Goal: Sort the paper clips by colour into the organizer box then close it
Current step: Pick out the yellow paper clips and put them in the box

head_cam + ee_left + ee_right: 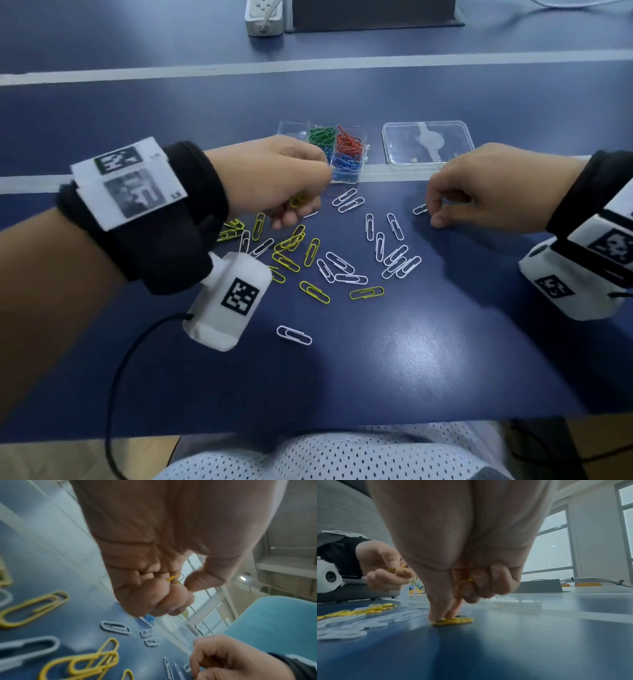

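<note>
A clear organizer box (pixel 291 128) stands open at mid-table and holds green (pixel 322 136), red (pixel 349 141) and blue clips (pixel 346 164) in separate compartments. Its clear lid (pixel 428 144) lies apart to the right. Loose yellow clips (pixel 286 262) and white clips (pixel 394 257) are scattered in front of it. My left hand (pixel 296 207) hovers just before the box and grips yellow clips (pixel 173 579) in curled fingers. My right hand (pixel 434 215) is down at the table, thumb and forefinger pinching a flat yellow clip (pixel 453 621), its other fingers curled round another yellow clip (pixel 468 581).
One white clip (pixel 294 335) lies alone nearer me. A white power strip (pixel 263 17) and a dark flat object (pixel 373 13) sit at the back. A pale stripe (pixel 308 65) crosses the blue table. The table's front edge (pixel 308 431) is above my lap.
</note>
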Tool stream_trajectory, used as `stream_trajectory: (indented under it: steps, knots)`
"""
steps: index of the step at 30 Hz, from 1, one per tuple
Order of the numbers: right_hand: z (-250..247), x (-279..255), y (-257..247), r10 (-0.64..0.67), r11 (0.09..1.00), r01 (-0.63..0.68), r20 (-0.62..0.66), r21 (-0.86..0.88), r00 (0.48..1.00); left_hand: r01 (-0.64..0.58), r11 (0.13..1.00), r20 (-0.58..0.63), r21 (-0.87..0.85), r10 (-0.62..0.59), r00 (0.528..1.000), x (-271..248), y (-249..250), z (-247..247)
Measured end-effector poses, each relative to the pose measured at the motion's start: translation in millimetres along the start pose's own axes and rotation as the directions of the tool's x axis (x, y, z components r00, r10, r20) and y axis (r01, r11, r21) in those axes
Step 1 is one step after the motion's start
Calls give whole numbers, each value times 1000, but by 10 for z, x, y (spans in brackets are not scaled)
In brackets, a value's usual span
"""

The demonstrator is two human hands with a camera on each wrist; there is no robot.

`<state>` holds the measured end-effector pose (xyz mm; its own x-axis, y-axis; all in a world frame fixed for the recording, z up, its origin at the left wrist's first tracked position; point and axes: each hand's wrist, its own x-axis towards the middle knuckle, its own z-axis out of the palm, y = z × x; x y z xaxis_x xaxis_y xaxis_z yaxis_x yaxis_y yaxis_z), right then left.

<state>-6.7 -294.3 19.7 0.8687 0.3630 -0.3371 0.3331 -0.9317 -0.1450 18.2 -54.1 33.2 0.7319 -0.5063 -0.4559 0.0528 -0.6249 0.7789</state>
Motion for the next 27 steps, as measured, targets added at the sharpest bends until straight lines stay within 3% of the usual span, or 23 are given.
stream_trajectory:
  steps: [3,6,9,12,14,18,22,27]
  knots:
    - [-6,-23,4,-33,999,33,17,-13,999,15,993,-6,-115,-16,1000,-49,-135,-108]
    - [-13,-27,9,-52,997,53,3,-55,999,63,992,-37,-107,-67,997,-101,-242,-171]
    - [-1,1,20,-50,994,49,-9,-101,999,104,991,-91,85,-96,991,-131,-327,-197]
    - [8,10,20,6,995,-1,45,-104,999,85,891,-122,446,-34,992,-173,-371,-197]
    - [7,-10,23,48,994,-39,89,-100,995,70,823,-139,563,11,990,-198,-347,-148]
    - [-24,-70,-32,83,991,-66,150,-117,985,32,738,-154,674,98,983,-171,-313,-43]
    - [-30,-108,-196,33,993,-20,114,-120,993,-5,655,-109,755,134,985,-127,-277,30]
    - [42,-147,-538,-101,987,88,98,137,990,20,666,-122,746,108,987,-134,-290,43]
